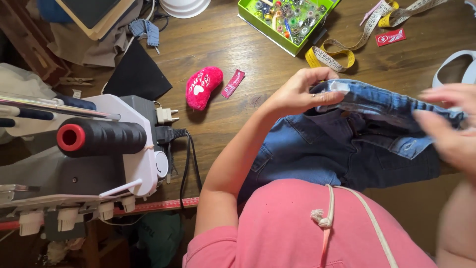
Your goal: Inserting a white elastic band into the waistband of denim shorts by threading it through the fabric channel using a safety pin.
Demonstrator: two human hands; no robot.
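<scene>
The left hand (297, 94) is gripping the waistband of a pair of blue jeans (347, 149), its fingers (325, 74) clamped over the folded denim edge. The right hand (448, 131) is blurred at the right edge of the view; its fingers are lying over the other end of the waistband and seem to be closing on it, though I cannot tell how firmly. The jeans are lying on the wooden bench (248, 44), near the person in a pink shirt (297, 228), right of centre.

Left of the jeans, 1 pink plush heart (202, 87) is resting on the bench, with a small red rectangular label (232, 83) just beside it on its right. A second red label (390, 36), also rectangular, is lying far right, touching a yellow tape measure (332, 54). A green box (282, 20) holding bobbins is sitting at the far edge. On the left, a sewing machine (129, 144) is carrying a black thread spool (101, 137) with a red core, and a black cable (186, 159) is running from its side.
</scene>
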